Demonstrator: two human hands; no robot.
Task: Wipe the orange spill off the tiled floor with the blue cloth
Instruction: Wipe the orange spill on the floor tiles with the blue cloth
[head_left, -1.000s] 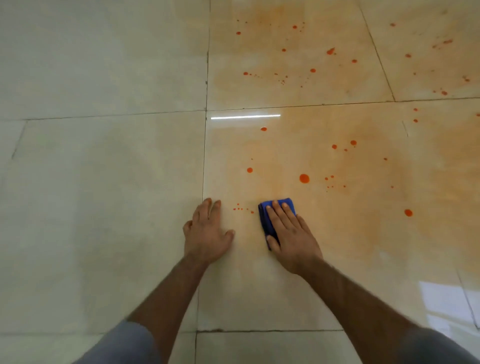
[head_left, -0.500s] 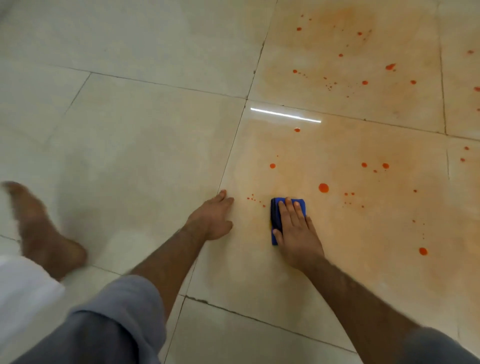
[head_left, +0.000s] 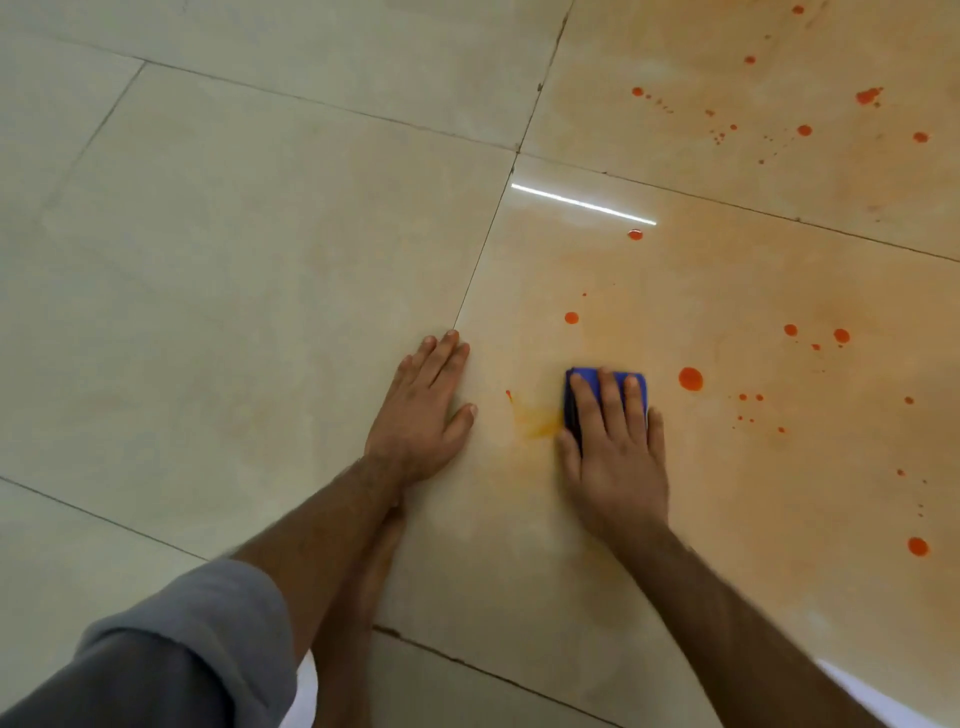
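My right hand (head_left: 615, 447) presses flat on the folded blue cloth (head_left: 574, 402), whose far and left edges show past my fingers. A yellow-orange smear (head_left: 535, 422) lies on the tile just left of the cloth. Orange drops dot the glossy beige floor: a large one (head_left: 690, 379) right of the cloth, another (head_left: 571, 317) beyond it, several more to the right and far right. My left hand (head_left: 423, 410) lies flat on the tile, fingers together, left of the smear, holding nothing.
Tile joints (head_left: 483, 254) run across the floor. A bright light reflection (head_left: 582, 204) streaks the tile ahead. The left tiles carry no drops. My grey sleeve (head_left: 171, 649) fills the lower left, with a bare foot (head_left: 374, 566) under my left forearm.
The small drops left of the cloth have become a yellow-orange smear. The cloth sits slightly right of it. The view has shifted, and the foot now lies under my left forearm.
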